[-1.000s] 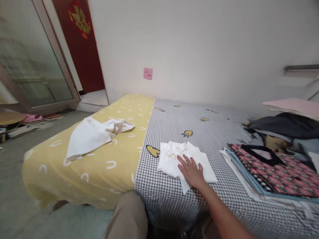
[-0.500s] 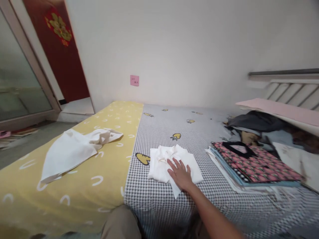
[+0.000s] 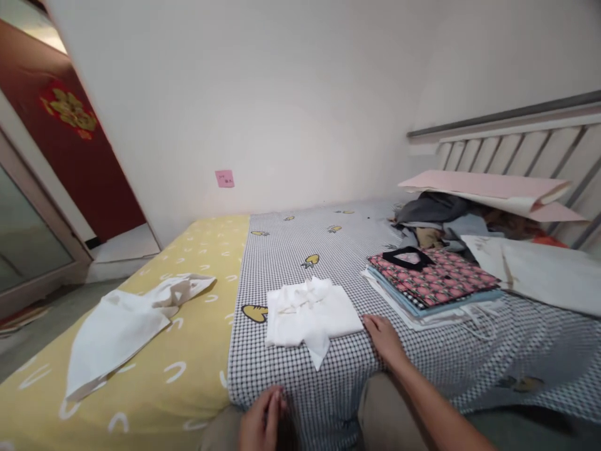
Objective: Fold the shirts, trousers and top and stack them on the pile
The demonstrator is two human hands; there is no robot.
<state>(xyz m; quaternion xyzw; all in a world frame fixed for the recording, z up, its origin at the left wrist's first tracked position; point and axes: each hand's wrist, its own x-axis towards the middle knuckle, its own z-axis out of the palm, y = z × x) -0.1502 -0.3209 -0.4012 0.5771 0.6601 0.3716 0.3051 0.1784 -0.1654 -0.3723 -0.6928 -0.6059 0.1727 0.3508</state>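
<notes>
A folded white garment (image 3: pixel 333 313) lies on the checked part of the bed, its gathered collar on top and a pointed flap hanging toward the front edge. Just off its right front corner rests my right hand (image 3: pixel 384 339), fingers curled together with nothing seen in them. Low in front of the bed is my left hand (image 3: pixel 263 416), its fingers pressed together and nothing visible between them. On the yellow part of the bed, a second white garment (image 3: pixel 119 326) lies loosely spread, its far end crumpled.
At the right sits a stack of folded clothes, a pink patterned garment (image 3: pixel 451 275) with a black collar on top. Behind it are a dark clothes heap (image 3: pixel 429 210), a pink sheet (image 3: pixel 488 183) and a white railing (image 3: pixel 511 150). A pink note (image 3: pixel 225 178) is on the wall.
My right hand has left the top of the folded white garment and moved to its right side. My left hand has come into view at the bottom. The view has turned right.
</notes>
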